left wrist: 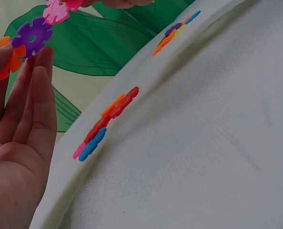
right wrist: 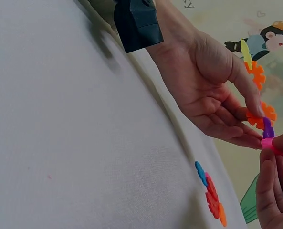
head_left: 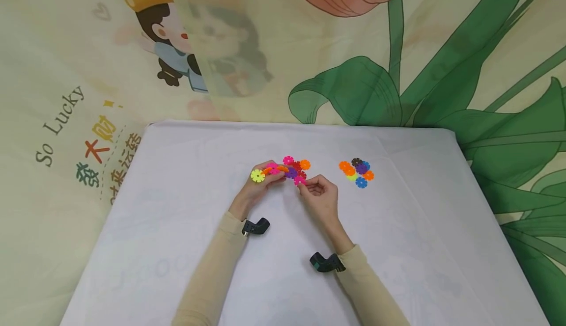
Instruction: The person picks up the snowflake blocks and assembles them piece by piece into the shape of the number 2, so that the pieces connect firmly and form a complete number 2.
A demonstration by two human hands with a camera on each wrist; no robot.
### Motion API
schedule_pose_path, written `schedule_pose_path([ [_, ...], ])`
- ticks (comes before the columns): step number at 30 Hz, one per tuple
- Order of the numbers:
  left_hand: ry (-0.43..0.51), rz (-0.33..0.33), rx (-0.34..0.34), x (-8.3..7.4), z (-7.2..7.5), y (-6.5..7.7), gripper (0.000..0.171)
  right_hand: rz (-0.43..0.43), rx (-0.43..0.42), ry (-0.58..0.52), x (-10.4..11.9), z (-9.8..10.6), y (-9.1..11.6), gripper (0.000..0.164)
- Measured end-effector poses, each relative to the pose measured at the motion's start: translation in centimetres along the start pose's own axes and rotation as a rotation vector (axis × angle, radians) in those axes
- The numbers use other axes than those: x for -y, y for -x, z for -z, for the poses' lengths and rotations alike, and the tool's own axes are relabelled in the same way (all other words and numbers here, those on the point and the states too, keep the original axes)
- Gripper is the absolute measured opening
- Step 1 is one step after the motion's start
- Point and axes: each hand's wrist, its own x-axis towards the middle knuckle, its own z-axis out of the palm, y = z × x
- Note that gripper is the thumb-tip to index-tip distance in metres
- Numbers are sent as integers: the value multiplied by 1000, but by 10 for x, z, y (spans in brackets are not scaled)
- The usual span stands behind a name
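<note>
A chain of interlocking plastic snowflake discs spans my two hands. My left hand (head_left: 258, 184) pinches it at an orange disc (left wrist: 13, 59), thumb on one face and fingers behind. A yellow disc (head_left: 258, 176) forms the chain's left end, and a pink disc (head_left: 273, 169) sits between orange ones. Toward the right end comes a purple disc (left wrist: 32, 36). My right hand (head_left: 322, 199) pinches a bright pink disc (right wrist: 267, 142) between thumb and fingers. That disc meets the purple one's edge; how deeply their slots engage cannot be told.
Just beyond my hands lies a small group of loose discs, with red (left wrist: 116, 109), orange (head_left: 305, 164) and blue (left wrist: 92, 144) among them. Farther right, another pile holds orange (head_left: 345, 167), blue (head_left: 361, 182) and brown (head_left: 356, 162) discs. A white cloth covers the table (head_left: 411, 247).
</note>
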Motion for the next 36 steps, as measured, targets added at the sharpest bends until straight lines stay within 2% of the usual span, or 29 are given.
schedule_pose_path([
  [2, 1, -1, 3, 1, 0, 0, 15, 14, -7, -2, 8, -1, 2, 11],
  [9, 0, 4, -6, 2, -1, -1, 23, 75, -28, 13, 8, -5, 5, 12],
  [16, -9, 24, -25, 3, 0, -2, 28, 170, -45, 90, 12, -9, 9, 11],
  [21, 5, -12, 48, 1, 2, 0, 25, 237, -72, 151, 14, -14, 12, 12],
  [25, 22, -35, 110, -1, 1, 2, 32, 241, -96, 160, 15, -17, 15, 12],
  [30, 18, -50, 152, -3, 0, 4, 39, 233, -103, 154, 17, -20, 17, 11],
  [36, 25, -51, 193, -2, 1, 4, 34, 259, -103, 142, 11, -20, 20, 12],
])
